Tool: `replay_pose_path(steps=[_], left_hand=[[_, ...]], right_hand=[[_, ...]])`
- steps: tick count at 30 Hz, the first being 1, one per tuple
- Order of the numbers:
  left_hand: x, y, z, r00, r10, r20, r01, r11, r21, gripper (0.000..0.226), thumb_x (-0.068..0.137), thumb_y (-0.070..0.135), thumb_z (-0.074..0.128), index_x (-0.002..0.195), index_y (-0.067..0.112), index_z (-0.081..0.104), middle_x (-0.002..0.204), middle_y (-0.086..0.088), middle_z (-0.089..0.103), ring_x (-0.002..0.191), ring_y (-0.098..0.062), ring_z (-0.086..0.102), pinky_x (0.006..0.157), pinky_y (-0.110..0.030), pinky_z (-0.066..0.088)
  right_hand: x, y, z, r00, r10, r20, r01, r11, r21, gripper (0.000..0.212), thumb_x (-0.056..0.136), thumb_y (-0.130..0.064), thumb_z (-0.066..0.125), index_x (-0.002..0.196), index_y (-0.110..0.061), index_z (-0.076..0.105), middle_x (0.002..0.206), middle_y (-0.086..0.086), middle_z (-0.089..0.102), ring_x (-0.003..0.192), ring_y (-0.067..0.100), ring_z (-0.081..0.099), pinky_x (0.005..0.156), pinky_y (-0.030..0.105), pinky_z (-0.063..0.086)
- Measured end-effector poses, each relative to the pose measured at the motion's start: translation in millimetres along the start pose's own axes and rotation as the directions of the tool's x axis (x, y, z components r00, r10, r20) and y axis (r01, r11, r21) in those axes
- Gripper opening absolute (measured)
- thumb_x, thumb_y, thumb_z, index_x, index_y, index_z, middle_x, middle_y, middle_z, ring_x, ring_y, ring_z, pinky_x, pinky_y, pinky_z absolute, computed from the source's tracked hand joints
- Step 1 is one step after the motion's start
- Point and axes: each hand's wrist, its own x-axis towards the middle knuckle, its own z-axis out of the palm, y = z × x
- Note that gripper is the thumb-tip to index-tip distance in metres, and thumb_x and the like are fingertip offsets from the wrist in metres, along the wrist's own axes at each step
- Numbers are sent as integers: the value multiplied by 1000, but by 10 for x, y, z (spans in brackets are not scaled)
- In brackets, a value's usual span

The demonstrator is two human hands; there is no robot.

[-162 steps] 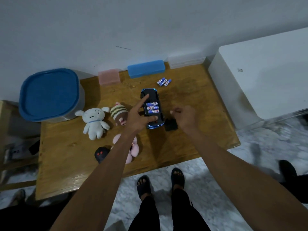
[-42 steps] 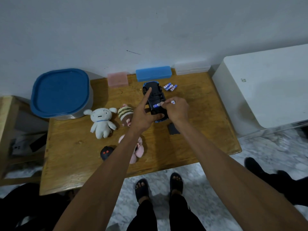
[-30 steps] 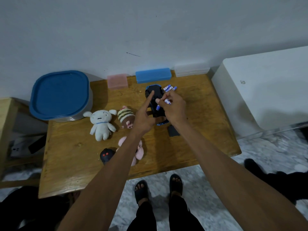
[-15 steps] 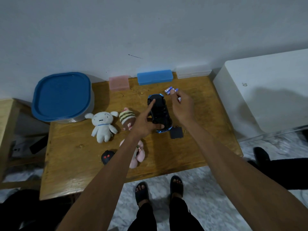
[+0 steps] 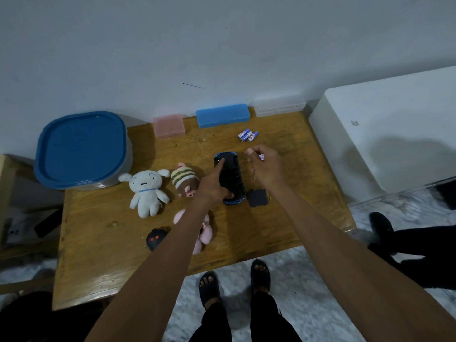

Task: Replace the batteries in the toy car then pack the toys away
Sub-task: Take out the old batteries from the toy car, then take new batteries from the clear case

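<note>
Seemingly batteries (image 5: 261, 157) within right grip (image 5: 265, 166)

- Toy car (image 5: 232, 177) sits mid-table (image 5: 98, 243), loose batteries (image 5: 247, 135) at its one o'clock.
- Battery cover (image 5: 257, 198) just right of the car.
- Plush toys (image 5: 145, 191) at nine o'clock.
</note>
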Motion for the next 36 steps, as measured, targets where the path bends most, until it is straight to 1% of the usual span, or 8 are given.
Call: replay_pose_path(steps=[4,8,14,18,22,28,33,36], left_hand=[[-64,195,55,988,-5,-156,33,984,177,109,81,29,83,162,27,10,155,-19,31,141,-43,33,108,-53,43],[-42,611,117,927,133,-351,-46,969,245,84,87,34,76,156,26,28,162,-16,20,150,-38,15,115,-52,33],[540,1209,259,888,244,-391,-202,968,147,68,94,40,69,153,21,42,149,-11,50,140,-31,41,112,-40,36],[1086,1432,385,878,216,-428,-199,976,84,59,98,36,65,152,24,44,147,-11,52,134,-31,49,109,-39,44],[1644,1588,492,835,191,-515,-171,982,85,56,97,29,67,149,25,48,142,-12,53,125,-29,56,106,-39,48],[2227,1683,667,789,160,-593,-157,986,57,60,92,12,71,148,22,50,146,-11,50,134,-27,49,113,-34,40],[2469,1656,765,756,191,-626,-173,981,90,65,92,6,70,150,22,46,148,-10,44,135,-24,47,115,-34,39],[2519,1619,822,737,175,-653,-142,984,103,59,94,8,68,148,19,50,148,-10,46,135,-24,48,114,-31,38]], right_hand=[[79,-33,-100,1000,-4,-20,3,999,-55,25,105,-25,50,106,-11,71,100,3,68,91,14,61,71,25,46],[209,-67,-364,985,-35,-169,20,996,-90,29,105,-33,49,87,-18,67,77,-3,62,69,6,53,59,23,39],[764,24,-830,925,-144,-351,27,948,-317,33,102,-44,52,107,-17,69,96,4,71,81,16,61,68,25,43],[1327,197,-1095,942,-121,-312,16,948,-317,32,100,-46,54,122,-26,64,105,10,72,96,27,67,80,36,55],[1824,466,-1225,980,-66,-189,-3,940,-341,42,99,-43,57,140,-35,54,117,11,70,106,28,65,96,41,53],[2377,869,-1122,989,-105,-99,55,909,-414,49,100,-36,58,148,-37,46,117,10,71,98,19,66,95,34,53],[2652,1101,-1011,982,-177,-58,138,900,-414,48,100,-37,59,147,-35,48,123,12,70,105,30,68,96,46,56],[2693,1201,-986,977,-198,-80,151,905,-397,45,100,-38,60,144,-37,51,118,10,71,101,27,68,93,42,57]])
